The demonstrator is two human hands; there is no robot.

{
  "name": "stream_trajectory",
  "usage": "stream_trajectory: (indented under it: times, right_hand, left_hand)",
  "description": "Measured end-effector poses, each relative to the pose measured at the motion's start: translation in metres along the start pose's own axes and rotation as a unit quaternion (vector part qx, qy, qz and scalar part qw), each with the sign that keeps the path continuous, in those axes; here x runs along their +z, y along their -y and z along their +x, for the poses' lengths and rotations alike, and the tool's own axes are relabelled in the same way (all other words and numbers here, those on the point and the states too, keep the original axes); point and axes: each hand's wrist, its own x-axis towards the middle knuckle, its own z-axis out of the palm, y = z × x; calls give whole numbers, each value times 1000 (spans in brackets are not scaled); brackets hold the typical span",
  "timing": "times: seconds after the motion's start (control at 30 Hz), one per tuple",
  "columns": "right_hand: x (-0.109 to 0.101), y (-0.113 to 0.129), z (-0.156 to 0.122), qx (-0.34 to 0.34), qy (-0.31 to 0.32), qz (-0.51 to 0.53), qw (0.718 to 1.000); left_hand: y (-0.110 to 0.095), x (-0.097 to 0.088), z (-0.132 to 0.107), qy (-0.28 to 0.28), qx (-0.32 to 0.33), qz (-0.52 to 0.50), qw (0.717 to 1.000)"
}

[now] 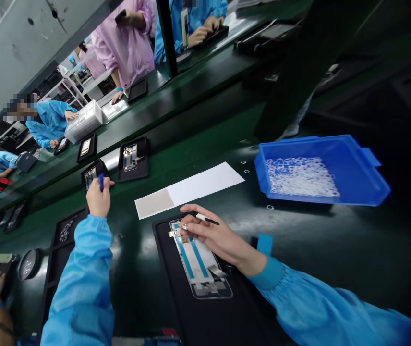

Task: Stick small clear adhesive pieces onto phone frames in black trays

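Phone frame (194,262) with blue strips lies before me in a black tray (212,317) on the dark green table (133,288). My right grip (220,240) is over its upper end, clamped on a slim black-and-white tool (203,218); a shiny bit at my fingertips is too small to make out. To the left stands a divided tray (56,269) with small clear bits in one compartment. Just beyond my phone frame lies a white sheet (207,186), and to its right a blue bin (362,192) holds many small white rings (299,178). Farther out, my left grip (99,199) is closed on a blue piece (101,181), by another phone (90,178) in its tray; whether I touch that phone, I cannot tell. Across the table, people in pink and blue clothes work.
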Motion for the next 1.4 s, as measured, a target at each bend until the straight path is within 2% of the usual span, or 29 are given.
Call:
stream_trajectory:
  times: [0.03,0.1,0.13,0.17,0.2,0.27,0.3,0.37,0.47,0.67,0.77,0.87,0.97,1.13,1.27,1.4]
  right_hand:
    - [1,0,0,-5,1,-14,1000]
    - [1,-1,-1,-11,8,-34,999]
    - [2,-2,-1,-12,14,-43,999]
    - [3,-3,-2,-11,20,-50,998]
    - [3,-4,-2,-10,25,-57,998]
    - [6,-5,-4,-2,36,-77,996]
    - [7,-6,-5,2,38,-87,995]
    - [9,-5,-7,7,40,-104,994]
    - [10,-3,-9,10,49,-119,992]
    - [7,-4,-9,12,64,-131,989]
    - [7,-4,-9,18,75,-128,989]
    - [9,-3,-10,5,69,-125,990]
    - [10,-1,-12,-19,71,-153,985]
    - [10,1,-13,-76,89,-199,973]
    - [10,3,-13,-109,103,-224,963]
    - [12,2,-16,-145,101,-251,952]
  left_hand:
    - [-14,-9,-18,-76,25,-120,990]
    - [-40,-26,-58,-149,74,-355,920]
    - [-52,-33,-79,-137,78,-442,883]
    - [-62,-39,-98,-93,80,-501,857]
    - [-70,-43,-115,-49,72,-534,841]
    - [-81,-45,-141,16,53,-554,830]
    - [-84,-44,-150,24,46,-551,833]
    - [-87,-38,-163,-13,51,-534,844]
    - [-89,-28,-172,-80,81,-497,860]
    - [-94,-25,-174,-72,118,-471,871]
    - [-90,-22,-176,-71,96,-467,876]
    - [-86,-17,-179,-67,28,-471,879]
    - [-87,-16,-179,-34,-39,-520,853]
    - [-91,-17,-175,12,-95,-599,795]
    - [-88,-13,-172,42,-125,-620,773]
    - [-87,-9,-174,47,-135,-632,762]
